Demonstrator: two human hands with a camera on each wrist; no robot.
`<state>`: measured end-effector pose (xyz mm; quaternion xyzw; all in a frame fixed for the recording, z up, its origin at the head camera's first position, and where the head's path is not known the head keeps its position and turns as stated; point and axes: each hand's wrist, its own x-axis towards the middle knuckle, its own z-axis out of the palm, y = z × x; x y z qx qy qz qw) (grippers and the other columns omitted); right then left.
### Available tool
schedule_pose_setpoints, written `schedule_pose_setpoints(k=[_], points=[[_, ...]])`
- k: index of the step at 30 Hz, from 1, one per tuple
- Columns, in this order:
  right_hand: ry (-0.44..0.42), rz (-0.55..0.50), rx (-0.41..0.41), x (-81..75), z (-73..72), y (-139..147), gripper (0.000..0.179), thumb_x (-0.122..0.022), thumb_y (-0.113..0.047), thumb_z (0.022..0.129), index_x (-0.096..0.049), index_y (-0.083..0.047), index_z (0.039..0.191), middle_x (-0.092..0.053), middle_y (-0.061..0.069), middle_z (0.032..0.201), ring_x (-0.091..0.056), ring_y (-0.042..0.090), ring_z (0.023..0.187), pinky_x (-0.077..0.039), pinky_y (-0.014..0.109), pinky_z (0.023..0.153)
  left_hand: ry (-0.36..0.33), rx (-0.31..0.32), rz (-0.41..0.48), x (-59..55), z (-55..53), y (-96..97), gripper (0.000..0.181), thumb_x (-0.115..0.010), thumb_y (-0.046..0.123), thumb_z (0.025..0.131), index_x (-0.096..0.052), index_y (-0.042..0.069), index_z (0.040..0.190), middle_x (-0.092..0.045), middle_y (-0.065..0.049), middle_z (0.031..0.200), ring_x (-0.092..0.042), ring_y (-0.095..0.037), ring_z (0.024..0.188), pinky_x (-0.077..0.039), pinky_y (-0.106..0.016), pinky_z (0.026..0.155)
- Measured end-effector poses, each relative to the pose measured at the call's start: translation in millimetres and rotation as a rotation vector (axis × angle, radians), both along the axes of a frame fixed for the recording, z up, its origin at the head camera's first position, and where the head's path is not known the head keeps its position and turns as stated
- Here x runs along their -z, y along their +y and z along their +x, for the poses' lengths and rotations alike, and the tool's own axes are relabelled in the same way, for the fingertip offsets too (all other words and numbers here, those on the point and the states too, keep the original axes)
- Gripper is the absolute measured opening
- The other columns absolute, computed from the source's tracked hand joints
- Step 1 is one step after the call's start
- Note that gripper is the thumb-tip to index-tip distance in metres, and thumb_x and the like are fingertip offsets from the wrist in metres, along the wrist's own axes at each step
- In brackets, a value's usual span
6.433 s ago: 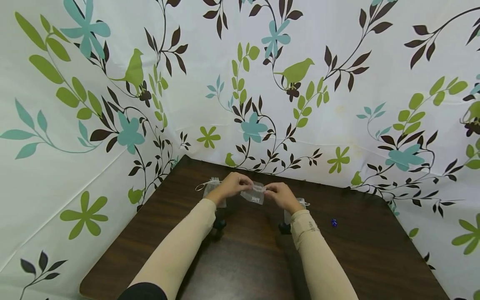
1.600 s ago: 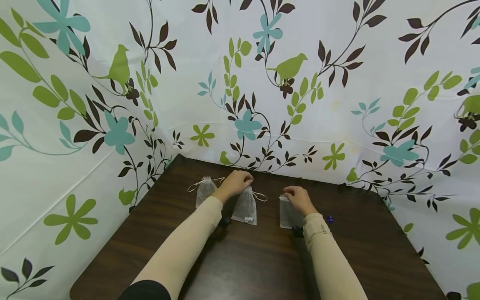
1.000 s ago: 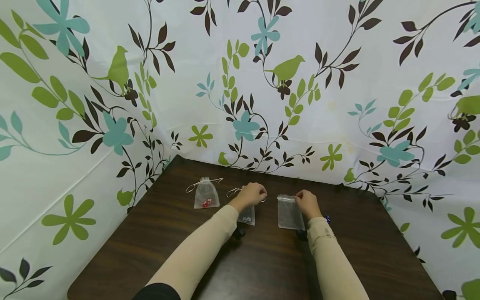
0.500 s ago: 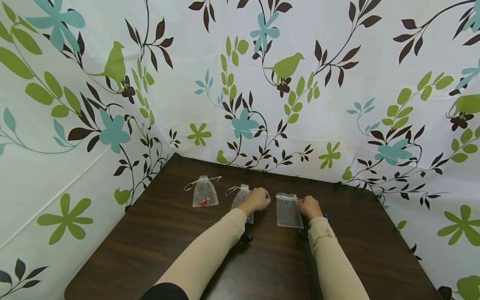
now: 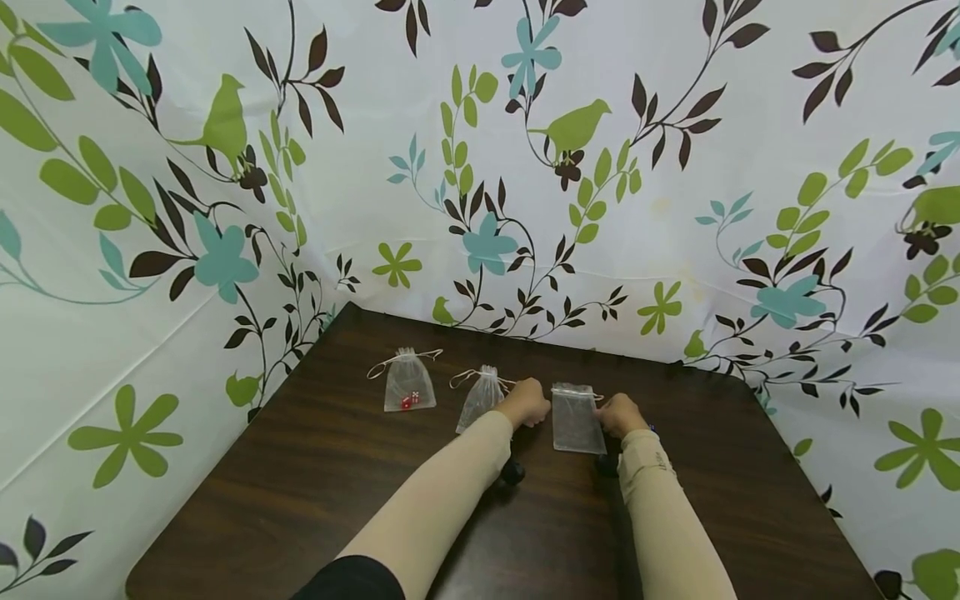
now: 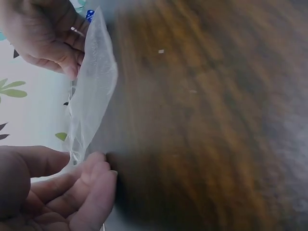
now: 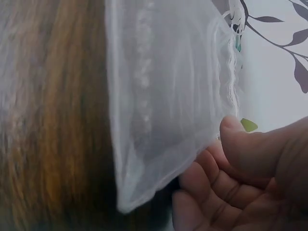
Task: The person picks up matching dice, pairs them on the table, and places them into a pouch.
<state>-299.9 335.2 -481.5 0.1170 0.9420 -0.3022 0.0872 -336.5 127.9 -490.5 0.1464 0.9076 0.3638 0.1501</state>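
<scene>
A sheer white drawstring bag [image 5: 577, 425] lies flat on the table between the hands. My right hand [image 5: 621, 414] pinches its right edge near the drawstring; in the right wrist view the thumb and fingers meet at the sheer bag [image 7: 168, 82]. At the bag's left edge is my left hand [image 5: 527, 402], its thumb and fingers parted around the top corner in the left wrist view. Left of that hand lies a second drawn bag [image 5: 477, 402], partly covered by the forearm. Further left, another drawn bag [image 5: 407, 375] holds red dice [image 5: 409, 401].
Blue dice [image 6: 90, 15] lie beyond the right hand, mostly hidden by the wrist in the head view. The dark wood table [image 5: 300, 467] ends at a patterned white curtain [image 5: 420, 192] behind and at the sides.
Earlier both hands worked on the middle bag in the air; it now lies drawn on the table. The left hand has moved right to the third bag. The right hand has slid to that bag's right edge.
</scene>
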Motion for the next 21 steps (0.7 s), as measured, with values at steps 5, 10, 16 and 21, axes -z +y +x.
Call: schedule_pose_setpoints(k=[5,10,16,21], points=[[-0.024,-0.055,0.03,1.7,-2.6,-2.5,0.035,-0.062,-0.015,0.101,-0.061,-0.003,0.068,-0.046,0.0,0.056,-0.045,0.016,0.053,-0.042,0.03,0.054,-0.029,-0.053,0.016,-2.2,4.7,2.9,0.041,-0.062,0.011,0.099,-0.058,0.007,0.059,-0.057,-0.005,0.053,-0.061,-0.02,0.049,-0.049,-0.029,0.047],[-0.033,-0.07,0.034,2.8,-1.1,0.0,0.029,-0.062,-0.014,0.101,-0.069,0.011,0.091,-0.054,0.005,0.072,-0.05,0.02,0.065,-0.047,0.034,0.06,0.05,-0.08,-0.051,-1.4,9.9,10.3,0.035,-0.071,0.03,0.097,-0.069,0.004,0.073,-0.069,-0.008,0.073,-0.069,-0.024,0.064,-0.051,-0.032,0.054],[0.001,-0.086,0.012,3.9,-1.3,0.4,0.026,-0.063,-0.012,0.1,-0.069,0.011,0.09,-0.058,0.013,0.081,-0.051,0.024,0.071,-0.048,0.039,0.068,0.136,-0.151,-0.175,10.4,5.4,15.7,0.036,-0.077,0.044,0.09,-0.075,0.008,0.086,-0.073,-0.005,0.089,-0.064,-0.019,0.071,-0.052,-0.034,0.06],[-0.012,-0.098,-0.007,5.7,-0.6,1.6,0.025,-0.063,-0.011,0.1,-0.07,0.012,0.097,-0.064,0.024,0.105,-0.054,0.026,0.08,-0.05,0.044,0.078,0.117,-0.169,-0.2,19.1,2.6,13.9,0.04,-0.078,0.046,0.088,-0.067,0.014,0.066,-0.067,-0.001,0.073,-0.055,-0.016,0.061,-0.046,-0.032,0.053]])
